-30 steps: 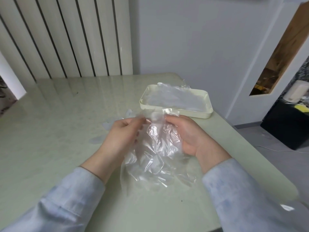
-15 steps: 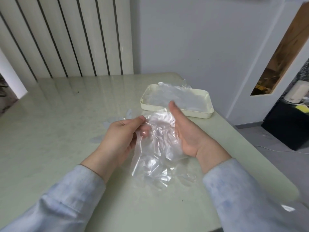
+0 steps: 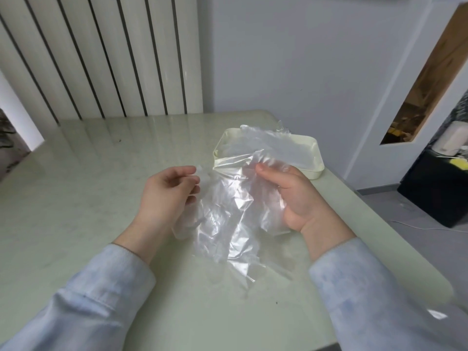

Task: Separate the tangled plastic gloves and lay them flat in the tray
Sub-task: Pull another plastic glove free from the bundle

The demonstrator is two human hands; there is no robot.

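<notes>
Gloves: a crumpled tangle of clear plastic (image 3: 228, 211) is held up between both hands over the near middle of the table. Its lower end hangs toward the tabletop, and it is unclear whether it touches.
Right hand: it (image 3: 291, 198) is at the tangle's right side with the palm turned inward. The fingers curl round behind the film and the thumb (image 3: 263, 171) presses on the upper edge, so the hand has a firm grip on the gloves.
Left hand: it (image 3: 167, 196) is at the tangle's left side with its back to the camera, fingers loosely curled toward the film. A wisp of plastic (image 3: 202, 174) sits at the fingertips. It cannot be told whether they pinch it, only touch it, or it lies on the table behind them.
Tray: cream and rectangular with rounded corners (image 3: 317, 171), it stands on the far right part of the table, just beyond the right hand. The tangle's top edge overlaps its near rim in view.
Tray gloves: clear film (image 3: 266, 145) lies inside the tray, with a crinkled bit standing up over the far rim.
Table: pale green and glossy (image 3: 88, 198).
Sleeves: light blue (image 3: 101, 287), covering both forearms to the wrists.
Backdrop: a white slatted panel (image 3: 101, 59) stands behind the table, with a grey wall beside it. A black cabinet (image 3: 435, 193) stands on the floor at right.
</notes>
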